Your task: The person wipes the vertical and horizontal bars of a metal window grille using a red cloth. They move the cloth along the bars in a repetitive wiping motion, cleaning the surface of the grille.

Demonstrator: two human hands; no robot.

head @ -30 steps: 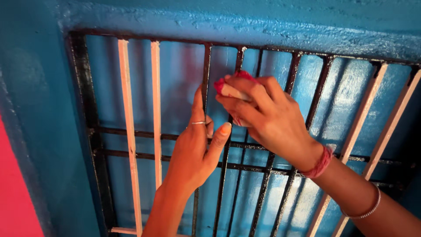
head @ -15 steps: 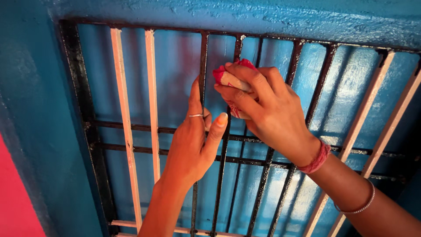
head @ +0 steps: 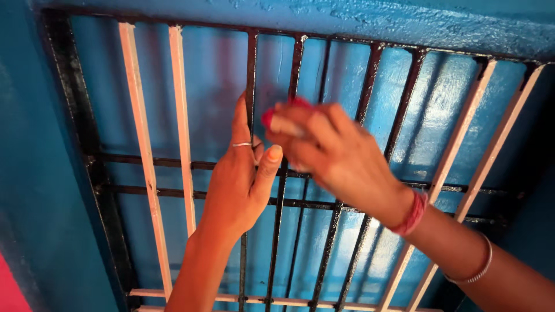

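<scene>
A window grille [head: 370, 86] of black and pale pink upright bars fills the view, with blue shutters behind it. My left hand [head: 240, 173], a ring on one finger, rests against a black upright bar [head: 251, 69], fingers wrapped around it. My right hand [head: 324, 150] is closed on a small red and pale object [head: 280, 121], pressed at a neighbouring black bar just right of my left hand. The right hand is motion-blurred. A red thread band and a thin bangle sit on my right wrist.
Blue plastered wall [head: 34, 190] surrounds the window frame. Two pale pink bars [head: 179, 115] stand at the left, two more at the right [head: 462, 138]. Black crossbars [head: 173, 164] run across the middle. A pink surface [head: 8, 292] shows at the bottom left.
My right hand with the red object has slid a little down and left along the black bar. My left hand has stayed on its bar. The view has shifted slightly.
</scene>
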